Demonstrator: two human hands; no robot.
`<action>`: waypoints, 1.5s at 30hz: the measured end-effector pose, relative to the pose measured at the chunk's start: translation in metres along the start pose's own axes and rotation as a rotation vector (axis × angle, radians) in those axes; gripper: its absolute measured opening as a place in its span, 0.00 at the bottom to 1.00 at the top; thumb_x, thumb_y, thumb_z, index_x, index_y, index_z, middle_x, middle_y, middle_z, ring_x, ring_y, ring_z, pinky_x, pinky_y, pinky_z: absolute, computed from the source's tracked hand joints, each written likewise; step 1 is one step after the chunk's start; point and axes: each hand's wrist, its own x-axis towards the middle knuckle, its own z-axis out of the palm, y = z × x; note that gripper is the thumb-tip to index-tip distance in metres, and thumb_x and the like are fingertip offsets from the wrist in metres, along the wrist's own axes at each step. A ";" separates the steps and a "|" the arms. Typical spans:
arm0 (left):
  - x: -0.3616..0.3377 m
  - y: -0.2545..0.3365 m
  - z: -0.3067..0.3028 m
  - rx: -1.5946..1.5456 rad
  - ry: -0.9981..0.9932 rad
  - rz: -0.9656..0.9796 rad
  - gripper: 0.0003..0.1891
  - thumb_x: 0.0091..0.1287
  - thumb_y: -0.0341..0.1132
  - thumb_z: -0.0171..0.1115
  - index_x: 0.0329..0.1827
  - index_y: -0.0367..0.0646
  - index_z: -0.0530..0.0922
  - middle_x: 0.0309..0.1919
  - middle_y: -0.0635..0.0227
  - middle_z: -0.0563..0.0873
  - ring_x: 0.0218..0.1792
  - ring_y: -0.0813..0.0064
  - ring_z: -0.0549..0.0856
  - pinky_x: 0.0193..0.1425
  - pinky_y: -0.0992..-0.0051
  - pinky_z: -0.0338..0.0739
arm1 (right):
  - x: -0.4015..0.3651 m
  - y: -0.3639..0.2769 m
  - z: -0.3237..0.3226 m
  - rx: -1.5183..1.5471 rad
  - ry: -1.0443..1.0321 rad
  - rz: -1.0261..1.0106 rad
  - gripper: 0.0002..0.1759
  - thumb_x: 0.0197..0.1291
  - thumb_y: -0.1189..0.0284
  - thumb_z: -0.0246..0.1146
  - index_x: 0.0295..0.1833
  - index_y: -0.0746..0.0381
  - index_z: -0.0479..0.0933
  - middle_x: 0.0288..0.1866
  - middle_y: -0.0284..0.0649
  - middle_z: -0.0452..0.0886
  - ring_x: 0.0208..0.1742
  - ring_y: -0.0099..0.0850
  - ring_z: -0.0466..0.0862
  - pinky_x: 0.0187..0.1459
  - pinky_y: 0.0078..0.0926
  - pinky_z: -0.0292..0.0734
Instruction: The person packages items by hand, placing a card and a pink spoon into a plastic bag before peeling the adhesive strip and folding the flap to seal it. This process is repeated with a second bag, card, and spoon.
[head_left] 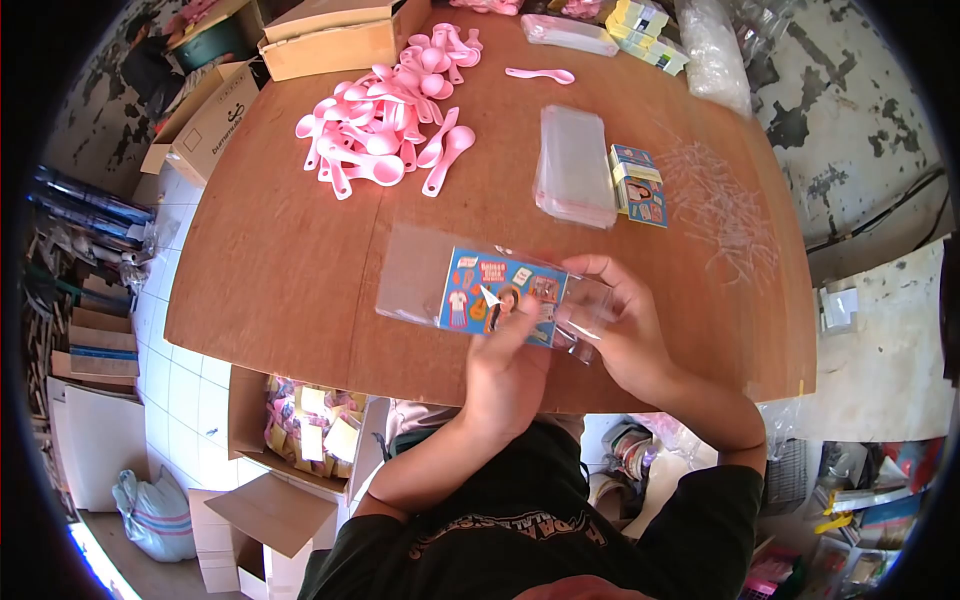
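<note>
A clear plastic bag with a blue printed card inside it is held over the near part of the table. My left hand grips the bag's lower edge, its thumb lying across the card. At the bag's right end, my right hand has its fingers closed on the crinkled plastic. Beyond my hands lie a stack of clear bags and a banded stack of blue cards. A heap of pink plastic spoons covers the far left of the table.
One pink spoon lies apart at the back. Thin clear plastic strips are scattered on the right of the wooden table. A cardboard box stands at the far left edge, and an open carton of packets sits below the near edge.
</note>
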 end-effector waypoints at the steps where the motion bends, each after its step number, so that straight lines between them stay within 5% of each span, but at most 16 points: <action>1: 0.002 0.003 0.003 -0.090 0.025 0.076 0.24 0.72 0.37 0.52 0.70 0.43 0.61 0.64 0.59 0.73 0.67 0.65 0.71 0.69 0.61 0.66 | -0.002 -0.002 -0.001 -0.030 0.011 0.065 0.14 0.63 0.78 0.63 0.54 0.66 0.73 0.42 0.37 0.83 0.44 0.19 0.82 0.40 0.18 0.78; 5: 0.009 0.008 -0.007 -0.044 -0.026 0.263 0.25 0.73 0.36 0.52 0.70 0.40 0.60 0.65 0.53 0.71 0.68 0.60 0.70 0.69 0.59 0.67 | -0.006 0.001 -0.010 -0.058 -0.074 0.176 0.12 0.63 0.77 0.62 0.52 0.68 0.74 0.40 0.39 0.83 0.40 0.21 0.83 0.37 0.18 0.79; 10: 0.007 0.004 -0.005 0.020 -0.025 0.226 0.28 0.71 0.40 0.54 0.70 0.39 0.60 0.65 0.54 0.72 0.66 0.61 0.72 0.70 0.60 0.65 | -0.008 0.007 0.000 0.076 -0.055 0.247 0.08 0.65 0.76 0.61 0.45 0.70 0.77 0.33 0.42 0.83 0.31 0.23 0.84 0.33 0.21 0.82; 19: 0.007 0.005 -0.005 -0.028 -0.015 0.352 0.27 0.72 0.35 0.52 0.72 0.44 0.57 0.65 0.54 0.71 0.65 0.59 0.73 0.69 0.58 0.67 | -0.013 0.011 -0.007 0.092 -0.077 0.245 0.10 0.66 0.73 0.62 0.45 0.70 0.77 0.33 0.43 0.83 0.32 0.27 0.85 0.36 0.24 0.84; 26: 0.009 0.003 -0.009 -0.009 -0.014 0.323 0.29 0.72 0.34 0.52 0.74 0.45 0.54 0.64 0.52 0.72 0.64 0.57 0.75 0.68 0.58 0.68 | -0.013 0.006 0.006 0.084 -0.030 0.244 0.07 0.64 0.76 0.62 0.44 0.69 0.77 0.35 0.43 0.83 0.31 0.29 0.85 0.35 0.27 0.84; 38: 0.001 0.005 -0.010 -0.022 -0.055 0.128 0.24 0.73 0.35 0.49 0.70 0.44 0.58 0.61 0.50 0.75 0.62 0.58 0.77 0.62 0.59 0.75 | -0.006 0.009 0.011 0.001 -0.043 0.220 0.07 0.62 0.75 0.65 0.38 0.68 0.77 0.27 0.36 0.82 0.26 0.20 0.81 0.30 0.16 0.78; 41: 0.006 0.006 -0.016 -0.056 -0.047 0.133 0.24 0.73 0.34 0.49 0.70 0.43 0.59 0.60 0.50 0.75 0.61 0.59 0.77 0.63 0.59 0.73 | 0.000 0.017 0.013 -0.106 -0.050 0.139 0.08 0.59 0.75 0.68 0.38 0.67 0.77 0.31 0.38 0.81 0.31 0.24 0.82 0.32 0.20 0.77; 43: 0.010 0.011 -0.021 -0.101 -0.036 0.110 0.23 0.72 0.33 0.49 0.70 0.43 0.59 0.60 0.52 0.76 0.61 0.60 0.77 0.65 0.59 0.72 | 0.007 0.025 0.019 -0.577 0.204 -0.551 0.11 0.54 0.74 0.71 0.39 0.65 0.78 0.38 0.42 0.81 0.38 0.32 0.82 0.36 0.25 0.77; 44: 0.011 0.015 -0.024 -0.145 -0.025 0.084 0.23 0.72 0.32 0.49 0.70 0.43 0.59 0.59 0.53 0.77 0.61 0.61 0.78 0.66 0.59 0.71 | 0.014 0.011 0.019 -0.765 0.158 -0.761 0.14 0.48 0.74 0.74 0.41 0.61 0.80 0.43 0.43 0.79 0.45 0.39 0.81 0.43 0.32 0.77; 45: 0.013 0.021 -0.027 -0.148 -0.028 0.085 0.23 0.72 0.32 0.49 0.70 0.43 0.59 0.59 0.53 0.77 0.61 0.61 0.78 0.66 0.59 0.71 | 0.019 0.009 0.015 -0.769 0.157 -0.763 0.14 0.48 0.74 0.74 0.41 0.61 0.80 0.43 0.43 0.79 0.45 0.39 0.81 0.43 0.32 0.77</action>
